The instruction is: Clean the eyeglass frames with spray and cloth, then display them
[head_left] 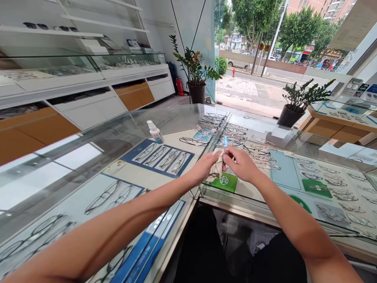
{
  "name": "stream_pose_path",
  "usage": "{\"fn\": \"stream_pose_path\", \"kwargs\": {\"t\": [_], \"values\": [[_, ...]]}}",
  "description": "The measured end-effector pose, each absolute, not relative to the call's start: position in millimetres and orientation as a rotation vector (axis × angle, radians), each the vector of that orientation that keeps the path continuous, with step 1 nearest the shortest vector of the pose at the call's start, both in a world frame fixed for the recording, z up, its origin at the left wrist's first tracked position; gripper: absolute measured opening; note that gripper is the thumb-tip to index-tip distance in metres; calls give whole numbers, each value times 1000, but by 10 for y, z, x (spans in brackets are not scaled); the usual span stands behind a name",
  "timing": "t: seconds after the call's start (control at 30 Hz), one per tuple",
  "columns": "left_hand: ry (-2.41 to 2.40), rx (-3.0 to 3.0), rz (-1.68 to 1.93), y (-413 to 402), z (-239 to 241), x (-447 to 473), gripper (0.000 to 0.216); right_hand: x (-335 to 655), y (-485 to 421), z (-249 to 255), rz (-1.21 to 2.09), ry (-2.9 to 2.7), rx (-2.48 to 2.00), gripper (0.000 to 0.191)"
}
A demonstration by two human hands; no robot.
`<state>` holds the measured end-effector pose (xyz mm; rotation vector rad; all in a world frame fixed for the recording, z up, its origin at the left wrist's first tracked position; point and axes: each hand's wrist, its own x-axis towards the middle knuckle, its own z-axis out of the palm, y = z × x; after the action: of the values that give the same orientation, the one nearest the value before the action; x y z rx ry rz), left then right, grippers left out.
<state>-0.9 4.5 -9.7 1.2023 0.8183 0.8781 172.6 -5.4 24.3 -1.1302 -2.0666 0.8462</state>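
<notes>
Mid-job by my read: cloth (pixel 217 169) is bunched up against a pair of glasses (pixel 226 142), and the pair isn't down on the table (pixel 173 116) yet. Left hand (pixel 208 162) has its grip clamped on the cloth; right hand (pixel 242 163) looks pinched on the glasses, exact finger contact hidden. Both held together just above the glass, near the inner corner where the two table sections meet

Left to do, I'd judge: finish this pair, put it down. Loose frames (pixel 259 151) lie just past and right of my hands; can't tell which of those are done. Spray bottle (pixel 155 133) stands on the left section, out of both hands

Edges: near rim of the table is close below my hands, legs (pixel 203 247) right under it, so a drop toward me could miss the glass. Forward and right is crowded, easy to snag a temple arm. Best room is left: bare glass around the bottle, well apart from the loose frames
</notes>
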Motion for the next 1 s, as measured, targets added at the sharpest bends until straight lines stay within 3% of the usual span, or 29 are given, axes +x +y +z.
{"fn": "stream_pose_path", "kwargs": {"t": [0.33,0.47,0.7,1.0], "values": [[780,1277,922,55,-103,-16,63,1722,-6,190,910,-1937,-1076,17],[697,1281,902,44,-67,-23,60,1725,29,194,991,-1760,-1051,14],[758,1203,841,33,-22,-27,62,1750,95,171,1137,-1564,-1031,27],[797,1190,852,30,25,-20,63,1744,93,182,1268,-1397,-972,24]]}}
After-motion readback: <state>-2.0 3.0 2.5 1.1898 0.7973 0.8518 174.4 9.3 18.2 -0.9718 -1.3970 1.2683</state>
